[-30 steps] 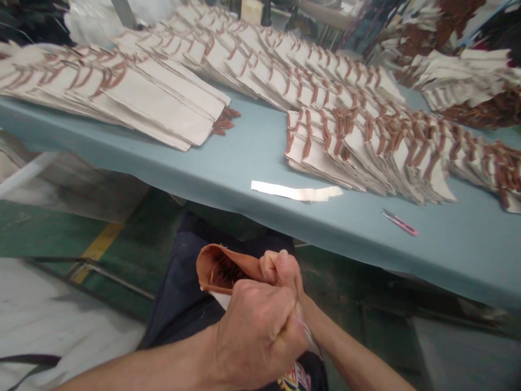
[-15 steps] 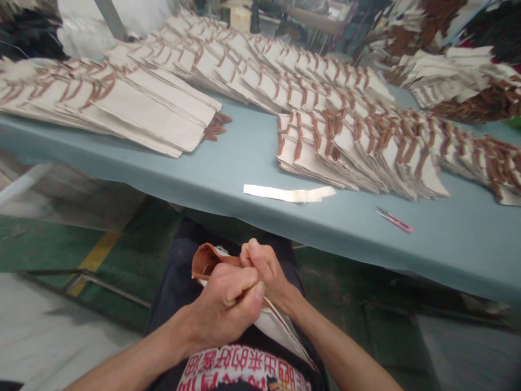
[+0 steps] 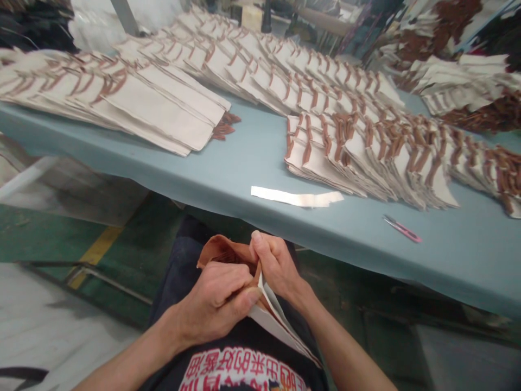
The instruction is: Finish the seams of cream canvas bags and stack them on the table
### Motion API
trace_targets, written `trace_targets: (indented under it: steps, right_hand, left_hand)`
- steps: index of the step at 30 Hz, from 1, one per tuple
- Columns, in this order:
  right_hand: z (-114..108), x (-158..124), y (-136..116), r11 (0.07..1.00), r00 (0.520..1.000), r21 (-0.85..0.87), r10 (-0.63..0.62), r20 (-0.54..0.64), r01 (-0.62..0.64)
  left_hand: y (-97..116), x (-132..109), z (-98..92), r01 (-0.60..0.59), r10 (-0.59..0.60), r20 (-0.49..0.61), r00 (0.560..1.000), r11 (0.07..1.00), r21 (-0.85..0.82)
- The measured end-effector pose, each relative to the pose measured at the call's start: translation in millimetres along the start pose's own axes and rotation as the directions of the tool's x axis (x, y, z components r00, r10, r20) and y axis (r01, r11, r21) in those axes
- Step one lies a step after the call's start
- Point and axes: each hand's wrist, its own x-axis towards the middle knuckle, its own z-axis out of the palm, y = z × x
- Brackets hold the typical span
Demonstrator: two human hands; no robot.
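A white fabric piece with a brown edge (image 3: pixel 280 327) lies over my lap, its brown part bulging up beyond my hands. My left hand (image 3: pixel 220 298) is closed on the brown edge, thumb pressed against the curled fingers. Just to the right and a little farther off, my right hand (image 3: pixel 275 263) pinches the same edge, thumb on top. A narrow gap with brown and white layers shows between the two hands. My fingers hide the parts they grip.
On the blue table (image 3: pixel 228 184) lie a white strip (image 3: pixel 297 197), pink-handled snips (image 3: pixel 402 228), overlapping white pieces with brown edges (image 3: pixel 158 108) at left, and more rows (image 3: pixel 362 152) at right. The table's near edge runs just beyond my hands.
My hands have moved slightly apart, and the layers between them now show. The brown part stands up more openly. The view has shifted a little, so the table items appear farther right.
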Motion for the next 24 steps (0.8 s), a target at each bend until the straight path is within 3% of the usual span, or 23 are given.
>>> trace_targets:
  steps: [7, 13, 19, 24]
  right_hand:
    - [2, 2, -1, 1.0, 1.0, 0.011, -0.015, 0.016, 0.015]
    - [-20, -1, -16, 0.993, 0.995, -0.099, -0.061, 0.082, 0.069]
    - [-35, -4, -44, 0.997, 0.968, -0.076, -0.006, 0.252, 0.026]
    - [-34, -5, -46, 0.997, 0.942, -0.077, 0.024, 0.335, 0.002]
  left_hand:
    - [0, -2, -0.5, 0.015, -0.015, -0.012, 1.0, 1.0, -0.005]
    - [5, 5, -6.1, 0.062, -0.064, 0.111, 0.992, 0.998, 0.021]
    - [5, 15, -7.4, 0.081, -0.067, 0.195, 0.978, 0.995, -0.064]
    - [16, 25, -8.9, 0.062, -0.031, 0.211, 0.977, 0.988, -0.141]
